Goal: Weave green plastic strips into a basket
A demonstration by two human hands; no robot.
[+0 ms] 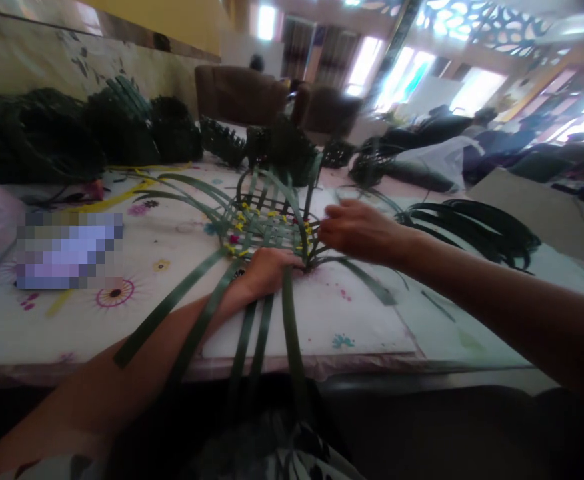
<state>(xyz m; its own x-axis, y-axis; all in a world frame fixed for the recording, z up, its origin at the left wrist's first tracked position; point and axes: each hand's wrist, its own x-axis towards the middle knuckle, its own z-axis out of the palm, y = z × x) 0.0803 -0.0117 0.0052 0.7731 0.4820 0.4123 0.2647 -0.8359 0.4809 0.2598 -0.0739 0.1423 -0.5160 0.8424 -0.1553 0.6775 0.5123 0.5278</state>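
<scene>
A half-woven basket (267, 230) of flat dark green strips lies on the table, with small yellow ties around its woven base. Long loose strips (292, 327) fan out from it, several of them hanging over the table edge towards me. My left hand (275, 265) is closed on the near right edge of the basket. To the right of the weave, my right hand (347, 227) is raised with its fingers curled together. One upright strip passes close by it, but whether that strip is between its fingers cannot be made out.
Dark green woven baskets (57, 130) stand along the back of the table. At right lies a coiled bundle of green strips (472, 230). A blurred-out flat object (69, 250) rests at left on the flowered cloth (162, 320). Brown chairs (242, 93) stand behind.
</scene>
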